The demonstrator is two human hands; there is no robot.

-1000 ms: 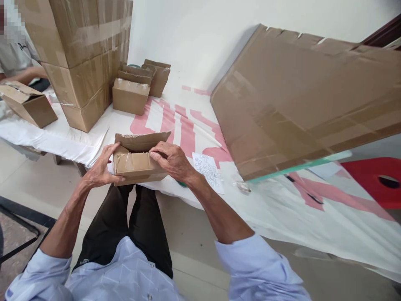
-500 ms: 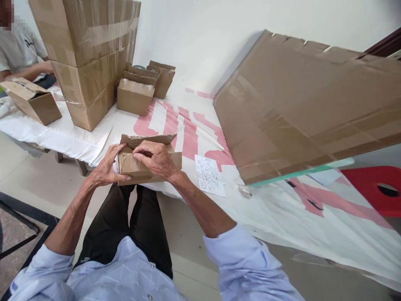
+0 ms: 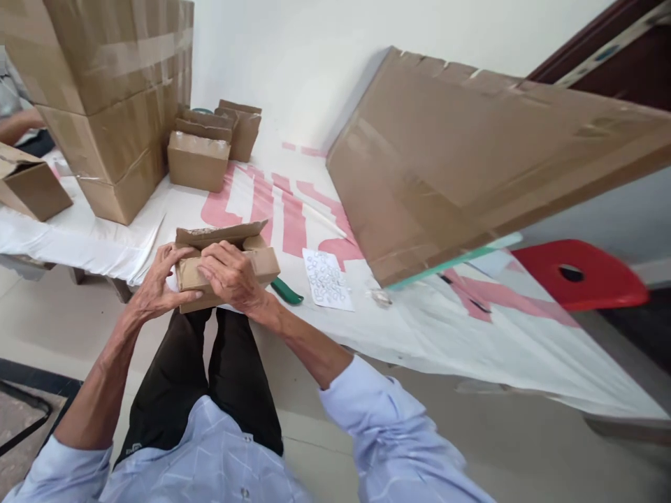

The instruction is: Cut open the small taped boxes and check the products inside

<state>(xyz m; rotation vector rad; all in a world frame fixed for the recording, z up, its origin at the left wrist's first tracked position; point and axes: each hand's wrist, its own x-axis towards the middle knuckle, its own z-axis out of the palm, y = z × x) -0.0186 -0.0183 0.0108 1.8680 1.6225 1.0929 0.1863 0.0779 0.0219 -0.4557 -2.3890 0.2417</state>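
A small brown cardboard box [image 3: 262,260] lies at the near edge of the table, its far flap standing up. My left hand [image 3: 154,285] wraps round the box's left end, fingers curled over the top. On the folded top flaps rests my right hand [image 3: 228,276], fingers bent and pressing them down. Both hands grip the box. Its contents are hidden.
A stack of taped cartons [image 3: 105,105] stands at the far left, with small boxes [image 3: 196,159] beside it. A large flat cardboard sheet [image 3: 472,154] leans at the right. A printed paper [image 3: 328,279], a green-handled tool [image 3: 287,291], a red stool [image 3: 581,272] and another person's arm [image 3: 15,126] are near.
My right hand slid from the box's right side onto the top flaps and pressed them shut. The view swung right, revealing the green tool.
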